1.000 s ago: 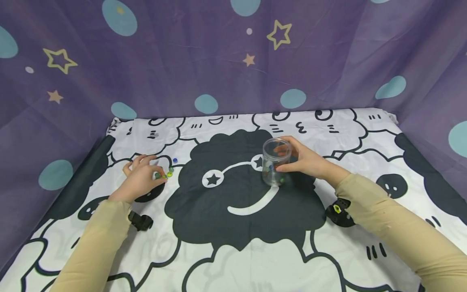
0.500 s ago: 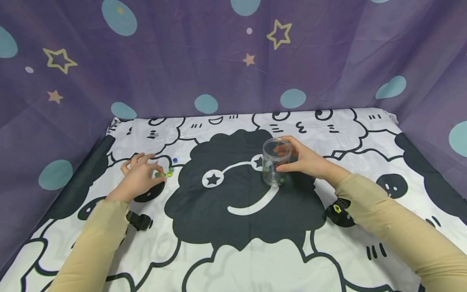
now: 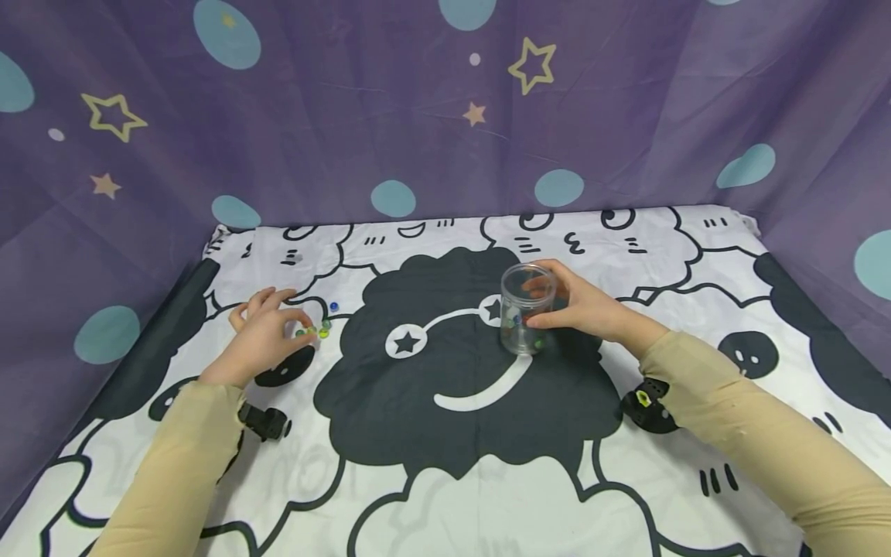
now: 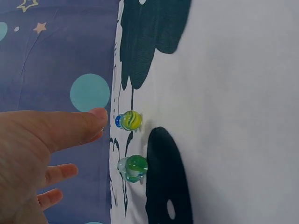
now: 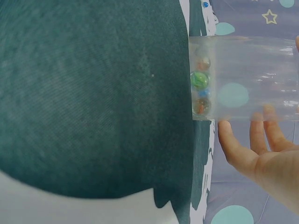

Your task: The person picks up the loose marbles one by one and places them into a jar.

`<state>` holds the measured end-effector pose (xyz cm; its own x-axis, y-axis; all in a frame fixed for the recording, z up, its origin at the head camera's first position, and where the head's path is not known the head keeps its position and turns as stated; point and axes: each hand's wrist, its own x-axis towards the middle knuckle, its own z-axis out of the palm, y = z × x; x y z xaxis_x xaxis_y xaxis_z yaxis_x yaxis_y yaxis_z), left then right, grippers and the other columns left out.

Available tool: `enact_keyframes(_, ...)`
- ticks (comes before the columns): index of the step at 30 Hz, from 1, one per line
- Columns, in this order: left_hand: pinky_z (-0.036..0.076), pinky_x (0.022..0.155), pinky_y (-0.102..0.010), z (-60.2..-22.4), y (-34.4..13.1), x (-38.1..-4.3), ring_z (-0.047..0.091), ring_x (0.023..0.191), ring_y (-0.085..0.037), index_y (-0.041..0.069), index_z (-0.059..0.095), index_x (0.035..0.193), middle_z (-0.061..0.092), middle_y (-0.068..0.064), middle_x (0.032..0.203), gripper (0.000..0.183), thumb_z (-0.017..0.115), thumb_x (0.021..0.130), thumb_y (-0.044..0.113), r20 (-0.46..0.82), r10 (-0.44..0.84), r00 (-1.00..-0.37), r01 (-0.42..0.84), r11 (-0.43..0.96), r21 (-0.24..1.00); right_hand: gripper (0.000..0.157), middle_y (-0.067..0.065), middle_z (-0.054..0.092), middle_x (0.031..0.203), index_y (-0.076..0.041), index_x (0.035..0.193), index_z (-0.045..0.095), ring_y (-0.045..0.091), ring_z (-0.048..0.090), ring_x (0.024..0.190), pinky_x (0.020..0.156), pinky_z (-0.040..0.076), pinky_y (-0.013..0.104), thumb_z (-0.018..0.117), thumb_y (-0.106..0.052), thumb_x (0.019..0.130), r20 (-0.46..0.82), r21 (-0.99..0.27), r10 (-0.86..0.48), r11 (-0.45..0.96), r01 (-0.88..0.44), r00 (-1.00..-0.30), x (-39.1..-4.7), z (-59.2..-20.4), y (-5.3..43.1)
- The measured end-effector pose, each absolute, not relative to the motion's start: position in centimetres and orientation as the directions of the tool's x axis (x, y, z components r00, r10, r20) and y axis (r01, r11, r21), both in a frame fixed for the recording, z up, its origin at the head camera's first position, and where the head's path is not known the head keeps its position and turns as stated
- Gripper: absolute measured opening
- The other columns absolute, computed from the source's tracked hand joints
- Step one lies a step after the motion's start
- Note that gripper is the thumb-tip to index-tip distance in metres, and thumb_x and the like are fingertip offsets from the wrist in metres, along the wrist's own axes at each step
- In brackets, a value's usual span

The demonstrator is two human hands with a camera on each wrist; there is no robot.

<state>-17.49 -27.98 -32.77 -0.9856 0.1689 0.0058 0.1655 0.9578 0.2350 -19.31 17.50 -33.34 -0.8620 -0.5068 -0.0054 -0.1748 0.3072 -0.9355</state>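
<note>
My left hand [image 3: 261, 340] hovers at the left beside a small group of glass marbles, its thumb and index finger curved apart near them. A blue marble [image 3: 334, 307] lies a little farther back. In the left wrist view a yellow swirled marble [image 4: 133, 120] and a green marble [image 4: 137, 165] lie on the cloth beyond the thumb, others partly hidden behind them. My right hand [image 3: 581, 305] grips a clear plastic jar [image 3: 518, 309], thumb in front and fingers round the back. The jar stands upright and open-topped, with several marbles [image 5: 200, 80] at its bottom.
A white cloth [image 3: 473, 518] with dark sheep drawings covers the table. Behind it and at both sides hangs a purple curtain [image 3: 418, 116] with stars and teal spots. Black wrist cameras sit below both wrists.
My left hand has drawn back slightly to the left from the marbles, so more of them show between thumb and index finger. The right hand and jar have stayed in place.
</note>
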Motion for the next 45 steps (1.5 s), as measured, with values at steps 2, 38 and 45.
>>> enact_keyframes(2,0.001,0.095,-0.071,-32.6,-27.9,-17.5,0.011,0.135,-0.052,0.008,0.070,0.088,0.029,-0.030,0.145,0.016,0.073,0.082,0.023,0.004,0.169,-0.986,0.165,0.959,0.232,0.076,0.021,0.045,0.137,-0.011,0.142,0.030,0.038,0.042,0.128,0.093,0.045,0.045,0.073,-0.004,0.080,-0.005,-0.935,-0.506,0.307,-0.175,-0.862,-19.3,-33.3,17.5)
enact_keyframes(38,0.004,0.096,-0.071,-30.1,-25.2,-17.3,0.012,0.137,-0.050,0.010,0.071,0.087,0.034,-0.028,0.143,0.011,0.074,0.081,0.019,0.170,0.306,-0.937,0.341,0.907,0.247,0.076,0.021,0.045,0.136,-0.011,0.143,0.029,0.037,0.043,0.128,0.094,0.044,0.047,0.073,-0.004,0.081,-0.002,-0.931,-0.510,0.314,-0.184,-0.860,-19.5,-33.2,17.5)
enact_keyframes(45,0.005,0.097,-0.070,-30.0,-24.4,-17.4,0.014,0.137,-0.050,0.011,0.070,0.083,0.036,-0.027,0.143,0.009,0.075,0.080,0.018,0.202,0.317,-0.927,0.362,0.897,0.255,0.076,0.022,0.045,0.137,-0.011,0.143,0.029,0.038,0.043,0.128,0.092,0.046,0.045,0.072,-0.003,0.081,-0.006,-0.933,-0.508,0.312,-0.178,-0.861,-19.5,-33.3,17.5)
